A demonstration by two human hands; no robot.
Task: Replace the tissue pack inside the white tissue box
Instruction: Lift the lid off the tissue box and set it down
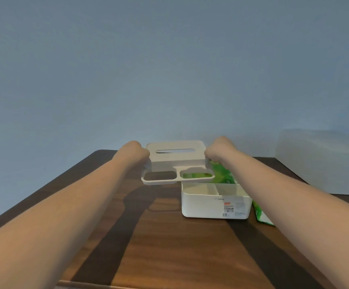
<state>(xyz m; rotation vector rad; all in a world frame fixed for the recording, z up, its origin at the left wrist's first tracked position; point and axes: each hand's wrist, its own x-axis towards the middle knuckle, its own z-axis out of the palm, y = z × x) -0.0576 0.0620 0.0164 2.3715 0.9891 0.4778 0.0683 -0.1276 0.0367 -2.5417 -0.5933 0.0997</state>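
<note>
Both hands, left hand (135, 152) and right hand (219, 150), grip the short ends of the white lid (176, 161), held level above the wooden table (169, 247), its slot running left to right. The open box base (213, 205) sits below right, beside a green tissue pack (221, 173).

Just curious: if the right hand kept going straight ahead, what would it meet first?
Probably only the blue wall. The right hand grips the white lid at its side; depth is hard to judge.

I was in what looked like a home room: a dark brown wooden table (169, 247) stood against a plain pale blue-grey painted wall (169, 69).
</note>
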